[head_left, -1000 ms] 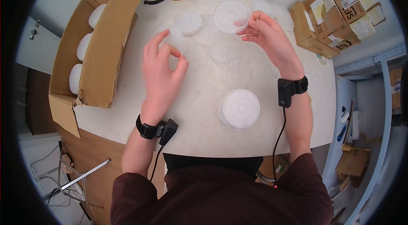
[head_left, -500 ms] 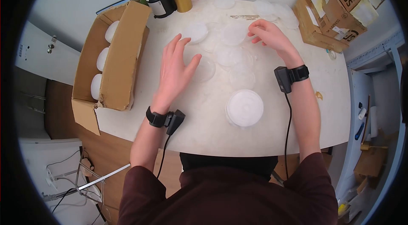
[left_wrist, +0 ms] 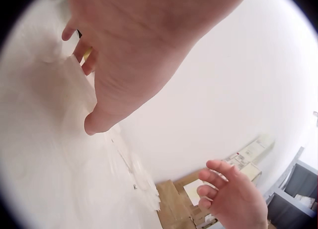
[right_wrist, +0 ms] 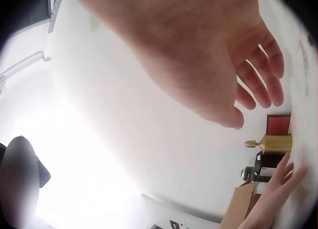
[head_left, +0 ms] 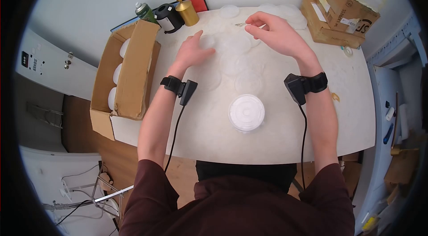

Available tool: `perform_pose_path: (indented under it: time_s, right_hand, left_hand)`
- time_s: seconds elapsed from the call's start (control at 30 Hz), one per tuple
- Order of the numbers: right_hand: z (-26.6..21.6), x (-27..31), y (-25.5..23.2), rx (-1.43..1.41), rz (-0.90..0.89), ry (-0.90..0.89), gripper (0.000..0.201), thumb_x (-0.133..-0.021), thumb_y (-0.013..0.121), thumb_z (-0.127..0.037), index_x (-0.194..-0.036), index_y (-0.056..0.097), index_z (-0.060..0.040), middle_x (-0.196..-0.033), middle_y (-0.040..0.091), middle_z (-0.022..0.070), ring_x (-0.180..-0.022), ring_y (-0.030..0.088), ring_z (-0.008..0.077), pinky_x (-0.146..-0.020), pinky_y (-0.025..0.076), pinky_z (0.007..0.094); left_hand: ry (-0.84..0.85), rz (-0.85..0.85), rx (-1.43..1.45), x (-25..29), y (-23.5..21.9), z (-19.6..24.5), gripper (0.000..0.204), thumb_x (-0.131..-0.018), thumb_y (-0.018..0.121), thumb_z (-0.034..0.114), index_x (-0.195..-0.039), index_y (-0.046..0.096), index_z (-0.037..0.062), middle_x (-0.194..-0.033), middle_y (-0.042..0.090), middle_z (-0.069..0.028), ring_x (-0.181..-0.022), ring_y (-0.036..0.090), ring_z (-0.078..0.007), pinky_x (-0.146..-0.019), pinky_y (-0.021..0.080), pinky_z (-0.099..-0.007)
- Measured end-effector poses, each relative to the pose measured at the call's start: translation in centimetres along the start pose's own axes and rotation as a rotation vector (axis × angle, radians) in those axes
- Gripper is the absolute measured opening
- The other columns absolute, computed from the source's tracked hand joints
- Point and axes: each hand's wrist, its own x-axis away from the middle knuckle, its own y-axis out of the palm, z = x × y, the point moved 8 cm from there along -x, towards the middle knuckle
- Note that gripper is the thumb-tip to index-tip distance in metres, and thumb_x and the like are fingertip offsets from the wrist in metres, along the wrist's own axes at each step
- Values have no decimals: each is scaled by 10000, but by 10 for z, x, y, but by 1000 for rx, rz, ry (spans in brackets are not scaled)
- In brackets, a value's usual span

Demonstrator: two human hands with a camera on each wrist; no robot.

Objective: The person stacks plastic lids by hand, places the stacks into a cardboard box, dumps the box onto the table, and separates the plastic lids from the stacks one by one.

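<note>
You cannot confirm contact between your left hand (head_left: 192, 51) and the pale discs (head_left: 237, 42); their outlines blur together, preventing a count. The cardboard box (head_left: 137, 73) partly hides its white round objects (head_left: 117, 75). Your right-wrist view's top edge crops your right hand (head_left: 275, 33). Labels (head_left: 350, 22) on the cartons (head_left: 332, 37) are illegible.

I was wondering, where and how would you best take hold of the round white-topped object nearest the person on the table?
Probably by opposite sides of its outer rim, the right hand coming down from its right. The round white-topped object lies with its flat, ringed face up and shows no handle; translucent discs lie beyond its far side, so the right looks freer.
</note>
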Motion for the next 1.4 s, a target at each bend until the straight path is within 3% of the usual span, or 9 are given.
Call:
perform_pose_path:
  time_s: [0.07, 0.13, 0.23, 0.3, 0.33, 0.53, 0.6, 0.9, 1.4]
  right_hand:
    - [-9, 6, -1, 29, -5, -5, 457, -1062, 702, -407, -1326, 716, -34, -1215, 765, 96, -1025, 728, 187, -909, 578, 356]
    - [-10, 7, -1, 58, 0, -10, 434, -1077, 695, -379, -1349, 711, -42, -1231, 759, 87, -1010, 726, 162, -904, 571, 347]
    - [-7, 4, 8, 10, -34, -39, 432, -1078, 693, -383, -1338, 712, -39, -1199, 764, 86, -1021, 725, 164, -908, 568, 345]
    - [-12, 4, 27, -129, -211, -34, 414, -1081, 688, -384, -1300, 720, -35, -1155, 768, 75, -1010, 716, 157, -910, 562, 346]
    - [-15, 6, 29, -130, -204, -30, 414, -1081, 688, -384, -1300, 720, -35, -1155, 768, 75, -1010, 716, 157, -910, 562, 346]
    - [-29, 13, 55, -239, -431, -114, 345, -1054, 718, -380, -1117, 767, -45, -1026, 769, 50, -986, 701, 154, -908, 545, 340]
    - [-30, 16, 61, -232, -496, -85, 253, -1054, 726, -276, -1108, 743, -30, -991, 751, 16, -974, 686, 109, -923, 535, 311]
    - [-24, 14, 64, -299, -501, -76, 188, -1016, 699, -226, -1041, 728, -42, -955, 727, -2, -915, 653, 104, -866, 519, 295]
    - [-28, 18, 73, -299, -584, -44, 208, -1027, 687, -253, -1051, 727, -49, -995, 714, 2, -943, 658, 115, -858, 527, 302]
  left_hand:
    - [13, 5, 46, 1, -8, -1, 1052, -865, 838, 484, -1715, 396, 50, -1659, 485, -287, -1546, 490, -396, -1234, 470, -464]
    - [52, 116, 260, 8, -24, 3, 1079, -873, 895, 437, -1735, 364, 62, -1665, 499, -233, -1573, 468, -362, -1255, 432, -475]
    - [138, 136, 456, 40, -43, 37, 1089, -893, 908, 426, -1738, 339, 41, -1684, 452, -239, -1566, 465, -380, -1239, 452, -483]
    - [187, 118, 586, 65, -44, 58, 1097, -894, 924, 385, -1742, 320, 39, -1689, 430, -229, -1558, 467, -385, -1225, 472, -490]
    - [218, 104, 719, 77, -42, 64, 1108, -894, 939, 345, -1747, 302, 36, -1694, 409, -219, -1551, 470, -390, -1210, 493, -497]
    - [317, 148, 730, 123, -31, 89, 1193, -871, 975, 341, -1758, 239, 35, -1682, 369, -226, -1509, 516, -380, -1185, 528, -530]
    - [317, 151, 701, 127, -27, 91, 1191, -877, 971, 333, -1763, 229, 47, -1674, 364, -219, -1502, 522, -376, -1181, 532, -528]
    - [301, 121, 796, 134, -13, 84, 1181, -889, 957, 280, -1774, 203, 70, -1670, 345, -207, -1502, 513, -360, -1189, 527, -532]
    - [323, 231, 614, 137, -10, 81, 1164, -880, 953, 248, -1767, 223, 65, -1666, 345, -180, -1537, 458, -356, -1190, 524, -526]
